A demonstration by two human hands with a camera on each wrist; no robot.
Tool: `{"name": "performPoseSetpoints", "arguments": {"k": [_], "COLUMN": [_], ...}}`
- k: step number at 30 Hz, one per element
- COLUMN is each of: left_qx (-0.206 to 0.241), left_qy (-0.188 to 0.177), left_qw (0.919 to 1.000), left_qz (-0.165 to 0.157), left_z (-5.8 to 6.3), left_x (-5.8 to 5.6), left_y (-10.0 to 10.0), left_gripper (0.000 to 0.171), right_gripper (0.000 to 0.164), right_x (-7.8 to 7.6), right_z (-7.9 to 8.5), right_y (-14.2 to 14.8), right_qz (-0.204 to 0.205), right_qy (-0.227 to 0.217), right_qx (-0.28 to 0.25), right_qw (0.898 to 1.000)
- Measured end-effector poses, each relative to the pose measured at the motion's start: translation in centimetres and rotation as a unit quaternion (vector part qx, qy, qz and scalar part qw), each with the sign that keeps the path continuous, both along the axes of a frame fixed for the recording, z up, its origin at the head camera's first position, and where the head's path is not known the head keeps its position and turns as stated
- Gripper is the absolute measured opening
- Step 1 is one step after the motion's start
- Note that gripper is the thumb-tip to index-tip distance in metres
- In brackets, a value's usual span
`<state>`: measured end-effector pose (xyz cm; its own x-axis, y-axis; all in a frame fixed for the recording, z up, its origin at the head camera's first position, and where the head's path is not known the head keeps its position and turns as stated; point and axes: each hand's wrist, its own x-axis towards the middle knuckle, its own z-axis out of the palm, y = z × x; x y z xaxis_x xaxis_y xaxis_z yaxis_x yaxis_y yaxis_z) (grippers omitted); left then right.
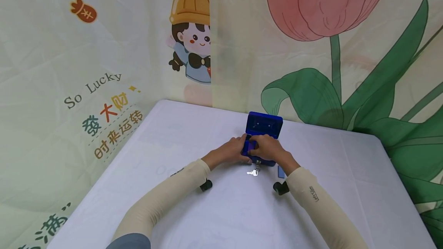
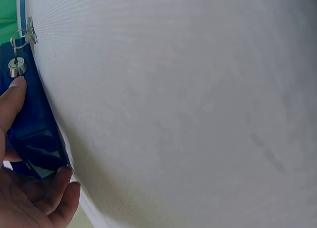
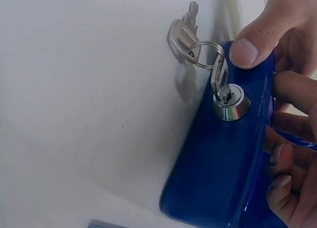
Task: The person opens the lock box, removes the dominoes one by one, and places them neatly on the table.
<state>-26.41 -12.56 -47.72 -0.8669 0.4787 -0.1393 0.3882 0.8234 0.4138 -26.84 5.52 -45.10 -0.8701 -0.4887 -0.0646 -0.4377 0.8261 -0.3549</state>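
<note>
A blue metal cash box [image 1: 264, 125] stands with its lid raised. One key [image 3: 221, 78] sits in its round lock [image 3: 232, 104], and a ring joins it to a second key [image 3: 185, 38] lying out over the table. My left hand [image 1: 232, 150] grips the box's left end, its thumb [image 3: 253, 45] pressing the front wall beside the lock. Reaching over the front rim, my right hand [image 1: 267, 147] has bent fingers [image 3: 292, 91] inside the box. Something purple [image 1: 251, 146] shows between its thumb and forefinger; whether they pinch it I cannot tell.
A small flat blue piece [image 1: 281, 172] lies on the white table [image 1: 207, 218], just in front of the box's right end. Black wrist cameras [image 1: 280, 188] hang below both sleeves. Behind the table's far edge hangs a printed cloth [image 1: 238, 49].
</note>
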Motion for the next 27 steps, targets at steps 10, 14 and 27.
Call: {"name": "performPoseSetpoints", "arguments": {"k": [10,14,27], "left_qx": [0.0,0.001,-0.001], "left_qy": [-0.006,-0.004,-0.015], "left_qw": [1.0,1.0,0.9998], "left_qz": [0.006,0.004,0.011], "left_z": [0.02,0.08,0.32], "left_x": [0.16,0.26,0.52], "left_y": [0.01,0.01,-0.12], "left_gripper": [0.107,0.105,0.109], "right_gripper": [0.049,0.049,0.05], "right_x": [0.27,0.36,0.42], "right_z": [0.5,0.5,0.67], "right_y": [0.27,0.3,0.58], "right_qz": [-0.01,-0.014,-0.014], "right_qy": [-0.007,-0.009,-0.005], "right_qx": [0.001,0.001,0.001], "right_qw": [1.0,1.0,1.0]}}
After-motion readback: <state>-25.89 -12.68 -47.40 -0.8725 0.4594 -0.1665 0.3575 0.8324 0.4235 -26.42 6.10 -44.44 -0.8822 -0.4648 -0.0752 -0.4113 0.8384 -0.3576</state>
